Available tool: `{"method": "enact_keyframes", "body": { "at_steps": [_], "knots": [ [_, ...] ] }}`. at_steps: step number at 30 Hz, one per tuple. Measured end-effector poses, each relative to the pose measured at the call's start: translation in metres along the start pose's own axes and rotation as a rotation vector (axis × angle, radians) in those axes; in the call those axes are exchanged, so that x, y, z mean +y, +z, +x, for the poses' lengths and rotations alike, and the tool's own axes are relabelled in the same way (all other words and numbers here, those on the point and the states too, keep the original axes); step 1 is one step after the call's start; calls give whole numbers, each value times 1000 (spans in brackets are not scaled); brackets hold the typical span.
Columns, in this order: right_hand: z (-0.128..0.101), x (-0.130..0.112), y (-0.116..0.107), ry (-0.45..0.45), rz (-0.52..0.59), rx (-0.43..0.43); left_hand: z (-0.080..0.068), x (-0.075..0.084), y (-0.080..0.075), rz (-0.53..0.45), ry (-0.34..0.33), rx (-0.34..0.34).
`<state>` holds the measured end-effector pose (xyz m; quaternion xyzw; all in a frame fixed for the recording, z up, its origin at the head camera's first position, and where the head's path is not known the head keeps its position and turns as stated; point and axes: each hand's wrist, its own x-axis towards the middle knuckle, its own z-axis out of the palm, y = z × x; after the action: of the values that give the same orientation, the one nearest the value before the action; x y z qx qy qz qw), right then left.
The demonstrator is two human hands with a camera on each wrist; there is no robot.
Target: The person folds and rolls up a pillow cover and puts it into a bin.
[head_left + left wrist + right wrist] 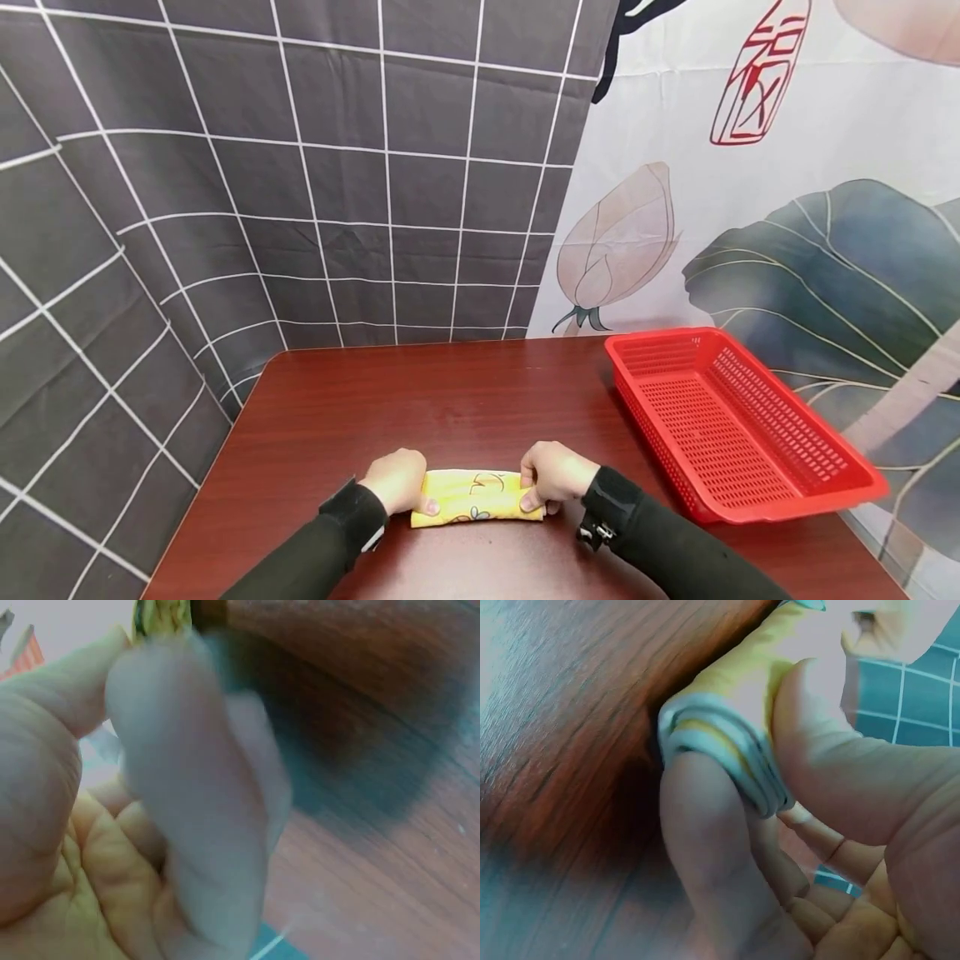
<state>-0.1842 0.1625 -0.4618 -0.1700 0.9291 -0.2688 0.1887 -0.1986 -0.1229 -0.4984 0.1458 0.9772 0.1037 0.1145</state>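
Note:
A folded yellow cloth point(476, 500) with printed line drawings lies as a narrow strip on the table near me. At its left end my left hand point(396, 481) pinches it, thumb in front and fingers behind. My right hand point(558, 473) grips the opposite end between thumb and curled fingers. Up close in the right wrist view, the end of the cloth point(731, 679) shows several stacked, rolled layers with pale edges, a fingertip pressed against them. The left wrist view shows only a small patterned bit of the cloth point(163, 616) beyond the blurred fingers.
A red perforated plastic basket point(697, 408) stands at the table's right side. The reddish-brown wooden table point(360, 400) reaches back to a dark grid-patterned curtain point(337, 183). To the right hangs a white curtain with lotus prints point(622, 242).

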Motion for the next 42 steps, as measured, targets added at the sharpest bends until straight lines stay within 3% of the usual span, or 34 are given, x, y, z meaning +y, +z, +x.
{"method": "enact_keyframes", "body": {
  "at_steps": [3,8,11,15,21,24,28,34,42],
  "knots": [
    [1,2,1,13,1,17,-22,19,-11,101,48,162],
    [2,3,0,-2,-77,47,-48,31,9,335,311,517],
    [3,4,0,5,-63,47,-61,36,22,446,398,626],
    [2,6,1,14,-42,49,-72,38,31,468,409,642],
    [1,6,2,-1,-65,78,-72,33,32,312,380,598],
    [-2,5,4,-40,-125,124,-69,30,31,240,361,554],
    [-9,5,11,-159,-213,226,-66,27,29,203,359,514],
    [-18,3,26,-331,-413,383,-60,22,28,215,368,546],
    [-23,1,33,-385,-558,436,-55,18,27,224,400,526]
  ]
}}
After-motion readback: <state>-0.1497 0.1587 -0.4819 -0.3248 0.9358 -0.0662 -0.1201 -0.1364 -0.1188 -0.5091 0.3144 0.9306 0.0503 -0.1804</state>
